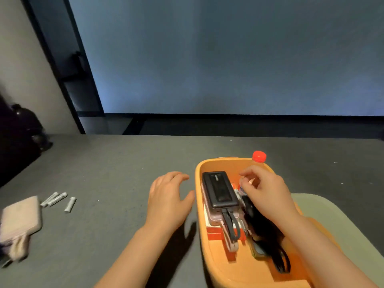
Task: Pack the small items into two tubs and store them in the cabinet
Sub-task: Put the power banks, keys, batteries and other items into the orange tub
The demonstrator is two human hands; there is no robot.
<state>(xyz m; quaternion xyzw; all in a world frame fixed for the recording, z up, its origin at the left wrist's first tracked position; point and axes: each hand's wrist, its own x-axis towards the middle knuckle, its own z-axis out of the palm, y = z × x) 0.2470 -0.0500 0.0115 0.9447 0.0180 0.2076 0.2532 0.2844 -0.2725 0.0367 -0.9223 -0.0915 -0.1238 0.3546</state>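
Holding power banks, the orange tub touches the green tub.

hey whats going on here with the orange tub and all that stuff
A person is packing small items into an orange tub on a grey table. The right hand reaches into the tub with fingers curled over something small; what it is cannot be made out. The left hand rests open beside the tub's rim. A black power bank already lies inside, on a pink one. A pale pouch and small white tubes are on the table, unpacked. A green tub sits alongside.
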